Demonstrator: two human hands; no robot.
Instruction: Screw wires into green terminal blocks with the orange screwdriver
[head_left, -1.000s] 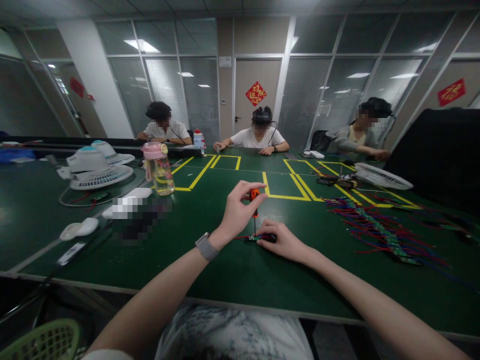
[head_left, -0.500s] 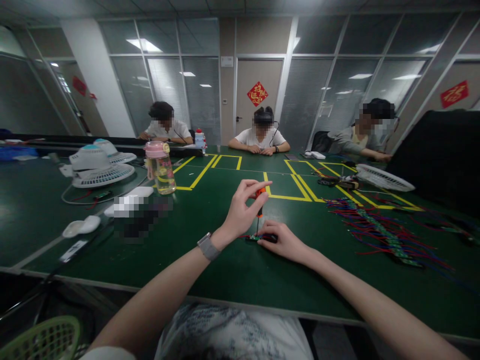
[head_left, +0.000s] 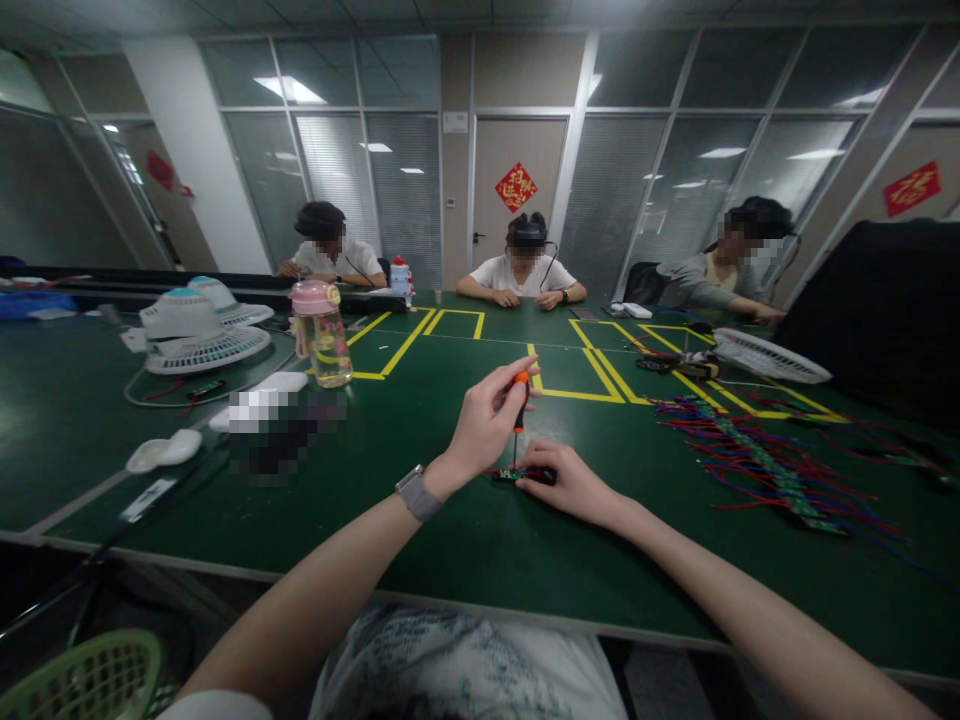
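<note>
My left hand (head_left: 491, 410) is closed around the orange and black handle of a screwdriver (head_left: 520, 405), which stands nearly upright. Its thin shaft points down to a small green circuit board (head_left: 509, 476) lying on a dark part on the table. My right hand (head_left: 564, 482) pinches the right end of the board and its dark part against the table. Thin red wire shows at the board's left end. The exact point where the screwdriver's tip meets the board is too small to make out.
Several wired circuit boards (head_left: 780, 470) lie in a row at the right. White fan parts (head_left: 206, 350) and a pink-lidded bottle (head_left: 322, 345) stand at the left. Yellow tape (head_left: 577, 397) marks the green table (head_left: 600, 590). Three people sit across from me.
The fingers of my left hand have shifted on the screwdriver's handle, with the thumb swung back to the left. My right hand and the board stay in place.
</note>
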